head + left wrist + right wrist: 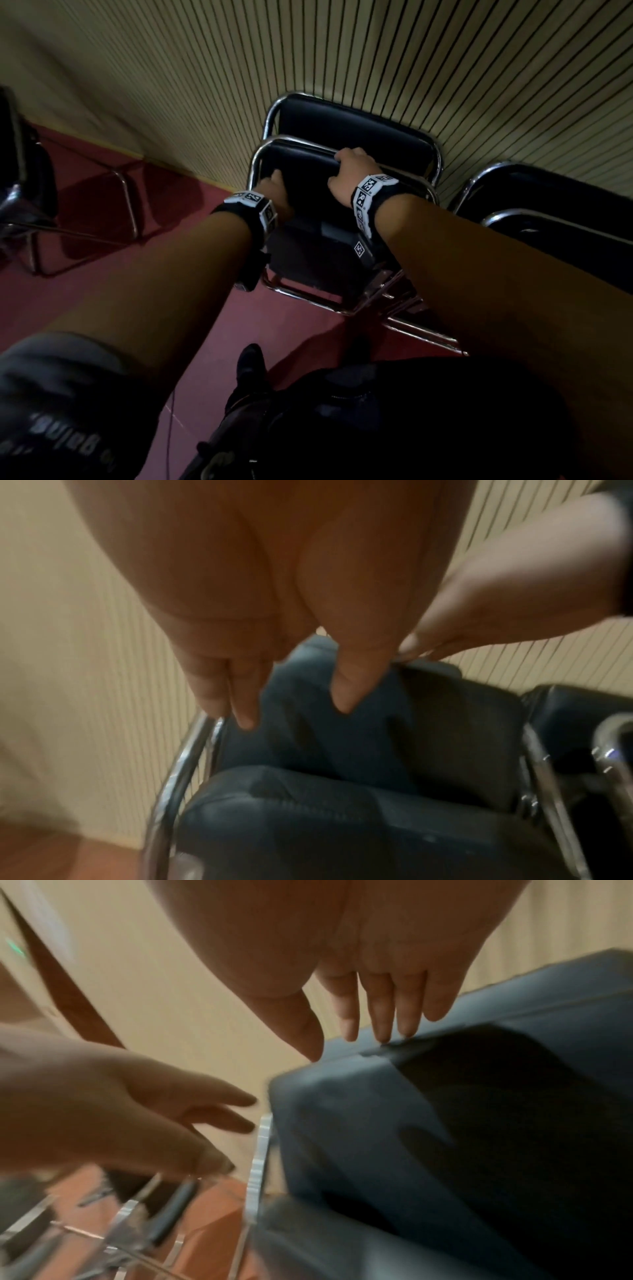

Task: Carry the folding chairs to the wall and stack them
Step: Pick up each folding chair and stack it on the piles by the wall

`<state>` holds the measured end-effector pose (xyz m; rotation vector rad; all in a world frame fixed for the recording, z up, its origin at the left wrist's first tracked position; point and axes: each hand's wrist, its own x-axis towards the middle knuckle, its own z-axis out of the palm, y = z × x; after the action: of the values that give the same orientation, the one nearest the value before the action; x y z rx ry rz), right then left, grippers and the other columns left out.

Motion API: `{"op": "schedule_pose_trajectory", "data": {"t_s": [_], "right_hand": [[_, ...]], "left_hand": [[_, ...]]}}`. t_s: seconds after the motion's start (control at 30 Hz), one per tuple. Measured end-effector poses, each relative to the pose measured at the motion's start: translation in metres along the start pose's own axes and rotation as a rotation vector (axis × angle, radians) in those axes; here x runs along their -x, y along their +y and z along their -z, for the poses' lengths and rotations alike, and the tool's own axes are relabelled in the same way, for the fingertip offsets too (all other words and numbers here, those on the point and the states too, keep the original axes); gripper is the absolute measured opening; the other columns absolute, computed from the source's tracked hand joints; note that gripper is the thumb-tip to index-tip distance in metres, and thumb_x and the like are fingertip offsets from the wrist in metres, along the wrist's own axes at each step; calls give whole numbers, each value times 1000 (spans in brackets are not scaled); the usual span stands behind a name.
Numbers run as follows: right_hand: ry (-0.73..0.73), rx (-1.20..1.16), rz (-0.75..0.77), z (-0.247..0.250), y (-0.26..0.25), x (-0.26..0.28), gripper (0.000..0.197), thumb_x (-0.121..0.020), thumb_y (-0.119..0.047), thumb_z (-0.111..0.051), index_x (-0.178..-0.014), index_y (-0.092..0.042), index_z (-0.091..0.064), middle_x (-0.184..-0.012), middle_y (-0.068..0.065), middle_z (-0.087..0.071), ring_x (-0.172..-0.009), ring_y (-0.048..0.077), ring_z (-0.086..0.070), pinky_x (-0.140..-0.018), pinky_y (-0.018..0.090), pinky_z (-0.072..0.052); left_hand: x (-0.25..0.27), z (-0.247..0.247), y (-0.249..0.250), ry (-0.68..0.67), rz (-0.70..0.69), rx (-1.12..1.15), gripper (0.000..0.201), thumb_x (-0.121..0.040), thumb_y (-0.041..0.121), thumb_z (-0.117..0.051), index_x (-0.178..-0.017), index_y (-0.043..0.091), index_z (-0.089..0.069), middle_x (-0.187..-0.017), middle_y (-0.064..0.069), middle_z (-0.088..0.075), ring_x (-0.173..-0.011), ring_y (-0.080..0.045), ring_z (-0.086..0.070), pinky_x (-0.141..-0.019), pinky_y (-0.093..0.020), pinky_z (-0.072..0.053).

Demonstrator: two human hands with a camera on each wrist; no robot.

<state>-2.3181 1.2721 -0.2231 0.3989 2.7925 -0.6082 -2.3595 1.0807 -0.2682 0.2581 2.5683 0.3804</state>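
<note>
A folded black chair with a chrome frame leans on a second folded chair against the slatted wall. My left hand is at the left of the front chair's backrest, and my right hand lies over its top edge. In the left wrist view my left hand has straight fingers by the chrome tube, with the thumb on the black pad. In the right wrist view my right hand touches the pad's top edge with straight fingertips. Neither hand is curled round the frame.
More folded black chairs lean on the wall just to the right. An unfolded chrome chair stands at the far left on the red floor. My foot is close behind the chair's base bar.
</note>
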Motion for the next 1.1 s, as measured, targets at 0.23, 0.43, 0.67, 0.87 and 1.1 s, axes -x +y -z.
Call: {"op": "schedule_pose_trajectory", "data": {"t_s": [0.23, 0.43, 0.67, 0.87, 1.1], "right_hand": [[-75, 24, 165, -4, -102, 17, 38, -96, -22, -58, -132, -10, -67, -134, 12, -66, -123, 33, -63, -99, 34, -51], [-183, 100, 302, -40, -200, 36, 33, -94, -21, -58, -122, -9, -71, -115, 11, -72, -108, 33, -69, -82, 31, -52], [-241, 177, 421, -96, -340, 75, 24, -97, -26, -55, -99, -10, -73, -92, 9, -70, -85, 30, -66, -69, 31, -52], [-241, 179, 464, -110, -465, 94, 24, -99, -24, -51, -84, -8, -62, -74, 9, -59, -71, 31, -57, -54, 31, -37], [-222, 169, 505, -125, -561, 99, 27, -97, -24, -52, -75, -9, -58, -73, 10, -56, -66, 30, -53, -56, 31, -37]], "left_hand": [[63, 39, -50, 112, 83, 27, 66, -90, 46, -74, -138, 5, -54, -133, -21, -65, -121, -39, -63, -93, -41, -51], [116, 63, -142, 225, 335, 72, 53, -91, 37, -66, -134, 8, -56, -134, -19, -63, -122, -37, -62, -95, -40, -50], [183, 94, -281, 129, 464, 139, 31, -83, 40, -66, -95, 12, -66, -105, -14, -73, -91, -33, -68, -80, -37, -55], [237, 168, -383, 235, 421, 195, 23, -90, 32, -67, -94, 11, -72, -89, -8, -69, -84, -29, -66, -72, -32, -48], [277, 225, -471, 274, 434, 165, 27, -89, 33, -67, -91, 7, -76, -81, -11, -73, -73, -28, -70, -66, -30, -53]]}}
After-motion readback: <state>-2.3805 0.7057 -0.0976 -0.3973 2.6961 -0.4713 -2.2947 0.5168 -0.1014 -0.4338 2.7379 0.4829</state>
